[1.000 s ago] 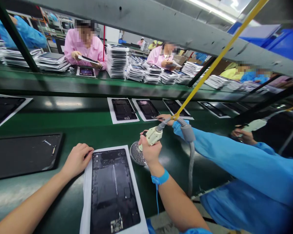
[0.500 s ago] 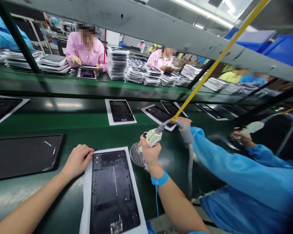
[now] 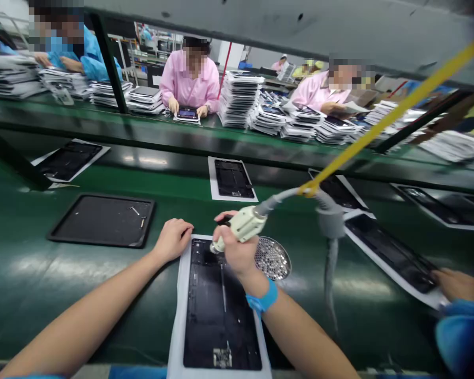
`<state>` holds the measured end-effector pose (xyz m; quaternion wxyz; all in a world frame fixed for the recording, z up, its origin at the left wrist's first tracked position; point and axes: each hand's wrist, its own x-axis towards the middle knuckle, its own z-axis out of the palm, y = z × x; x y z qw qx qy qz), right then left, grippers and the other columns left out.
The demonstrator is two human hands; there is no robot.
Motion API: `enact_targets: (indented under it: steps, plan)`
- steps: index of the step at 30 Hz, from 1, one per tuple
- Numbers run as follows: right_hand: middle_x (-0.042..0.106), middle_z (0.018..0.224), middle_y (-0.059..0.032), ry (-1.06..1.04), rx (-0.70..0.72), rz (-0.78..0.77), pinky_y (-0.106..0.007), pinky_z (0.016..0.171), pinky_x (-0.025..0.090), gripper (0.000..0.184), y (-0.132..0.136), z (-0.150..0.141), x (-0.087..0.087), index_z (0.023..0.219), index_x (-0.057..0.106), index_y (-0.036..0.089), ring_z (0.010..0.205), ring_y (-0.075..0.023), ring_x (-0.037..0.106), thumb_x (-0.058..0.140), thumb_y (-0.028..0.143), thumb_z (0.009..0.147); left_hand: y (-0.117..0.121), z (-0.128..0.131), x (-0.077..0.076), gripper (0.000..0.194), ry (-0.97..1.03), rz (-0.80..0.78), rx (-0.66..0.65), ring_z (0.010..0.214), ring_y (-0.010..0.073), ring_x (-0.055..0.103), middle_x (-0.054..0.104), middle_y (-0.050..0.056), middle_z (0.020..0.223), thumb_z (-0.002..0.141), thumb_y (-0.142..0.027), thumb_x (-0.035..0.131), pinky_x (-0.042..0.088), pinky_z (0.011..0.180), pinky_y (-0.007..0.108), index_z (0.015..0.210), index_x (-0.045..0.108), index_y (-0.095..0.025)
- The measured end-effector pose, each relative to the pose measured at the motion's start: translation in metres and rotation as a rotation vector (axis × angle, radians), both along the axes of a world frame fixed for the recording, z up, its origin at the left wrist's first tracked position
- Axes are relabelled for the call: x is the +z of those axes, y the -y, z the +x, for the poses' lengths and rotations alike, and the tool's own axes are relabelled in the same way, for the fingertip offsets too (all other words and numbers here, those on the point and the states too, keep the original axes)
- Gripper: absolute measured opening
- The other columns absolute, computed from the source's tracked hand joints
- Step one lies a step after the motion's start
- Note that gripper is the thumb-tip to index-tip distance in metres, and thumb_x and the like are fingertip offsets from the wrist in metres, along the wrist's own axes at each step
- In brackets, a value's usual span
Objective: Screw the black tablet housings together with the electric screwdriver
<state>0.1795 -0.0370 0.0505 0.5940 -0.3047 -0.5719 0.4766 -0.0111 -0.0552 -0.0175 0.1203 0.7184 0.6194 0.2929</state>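
A black open tablet shell [image 3: 221, 305] lies on a white sheet [image 3: 176, 326] on the green belt in front of me. My left hand [image 3: 173, 239] rests with curled fingers on the sheet's top left corner, pressing it down. My right hand [image 3: 237, 250] grips a cream electric screwdriver [image 3: 243, 225], its tip down at the shell's upper edge. A grey hose [image 3: 329, 247] and a yellow cord [image 3: 383, 123] run from the tool up to the right. A round metal dish of screws [image 3: 274, 259] sits just right of my right hand.
A black tray [image 3: 102, 221] with a few small parts lies to the left. More shells on white sheets [image 3: 232, 180] ride the belt. A co-worker's hand [image 3: 460, 287] in a blue sleeve holds one at right. People in pink and blue sit behind stacks [image 3: 239, 100].
My right hand carried the screwdriver from beside the screw dish over to the shell's top edge. The view swung right to left; the co-worker pulled a shell toward themselves.
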Motion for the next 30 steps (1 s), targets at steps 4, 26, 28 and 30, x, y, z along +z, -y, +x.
enact_targets:
  steps: [4,26,28,30]
  plan:
    - [0.069,0.080,-0.0016,0.060,0.059,0.010,-0.029,0.054,0.057,0.028,-0.005,-0.036,-0.012,0.099,0.064,0.020,0.056,-0.0135,0.062,0.073,0.043,0.084,0.001,0.002,0.003,0.023,0.008,0.000,-0.010,0.077,0.0202,0.059,0.067,0.004,0.077,0.097,-0.023,0.051,0.042,0.076,0.034,0.086,0.070,-0.020]
    - [0.074,0.092,-0.0026,0.115,0.095,-0.015,-0.035,0.079,0.062,0.027,-0.014,-0.029,-0.017,0.107,0.068,0.023,0.080,-0.0193,0.073,0.072,0.034,0.083,-0.001,-0.004,0.005,0.026,-0.041,0.047,-0.061,0.078,0.0219,0.060,0.067,0.006,0.080,0.099,-0.025,0.046,0.047,0.075,0.036,0.087,0.069,-0.020]
    - [0.073,0.093,-0.0022,0.058,0.013,-0.032,-0.031,0.069,0.061,0.026,-0.016,-0.006,-0.007,0.106,0.067,0.023,0.074,-0.0175,0.072,0.073,0.033,0.083,0.001,-0.004,0.004,0.025,-0.049,0.084,-0.084,0.085,0.0225,0.062,0.069,0.007,0.090,0.099,-0.027,0.046,0.049,0.080,0.037,0.097,0.070,-0.020]
    - [0.073,0.096,-0.0024,-0.013,-0.142,-0.020,-0.028,0.058,0.059,0.022,-0.018,0.023,0.001,0.101,0.065,0.023,0.065,-0.0149,0.070,0.073,0.032,0.083,0.002,0.000,0.004,0.025,-0.070,0.097,-0.106,0.093,0.0235,0.062,0.069,0.009,0.101,0.100,-0.029,0.048,0.050,0.084,0.039,0.105,0.071,-0.021]
